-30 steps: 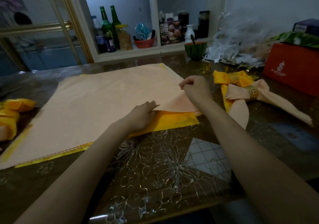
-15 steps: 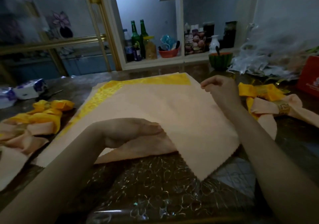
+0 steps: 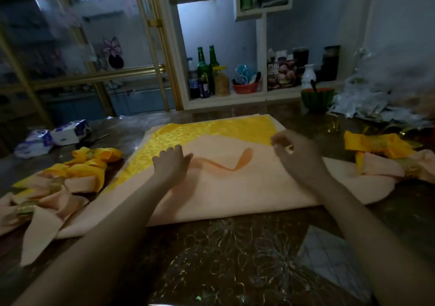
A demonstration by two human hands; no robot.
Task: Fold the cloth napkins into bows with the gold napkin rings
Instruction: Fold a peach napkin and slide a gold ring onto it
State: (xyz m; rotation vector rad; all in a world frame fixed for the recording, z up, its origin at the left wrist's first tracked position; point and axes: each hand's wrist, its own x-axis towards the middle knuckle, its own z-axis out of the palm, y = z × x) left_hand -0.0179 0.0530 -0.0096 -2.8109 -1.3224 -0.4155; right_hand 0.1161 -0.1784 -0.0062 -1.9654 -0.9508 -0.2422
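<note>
A peach cloth napkin (image 3: 247, 188) lies folded over on the table, its yellow patterned underside (image 3: 211, 129) showing along the far and left edges. A raised wrinkle runs across its middle. My left hand (image 3: 170, 164) rests flat on the peach layer near the yellow edge, fingers spread. Just above the cloth's right part hovers my right hand (image 3: 296, 157), blurred, fingers loosely curled with nothing clearly between them. Finished bows with gold napkin rings (image 3: 89, 154) lie at the left (image 3: 77, 171), and another finished bow (image 3: 381, 155) lies at the right.
White tissue packs (image 3: 54, 137) sit at the far left. A green bowl (image 3: 317, 97) and crinkled clear plastic wrap (image 3: 381, 98) stand at the back right. Green bottles (image 3: 207, 70) and jars fill the shelf behind. The table front has a floral plastic cover (image 3: 235, 258).
The napkin's near corner has been folded away over the cloth, leaving a straight near edge. Both hands moved up onto the peach layer, and the right hand has opened from its pinch.
</note>
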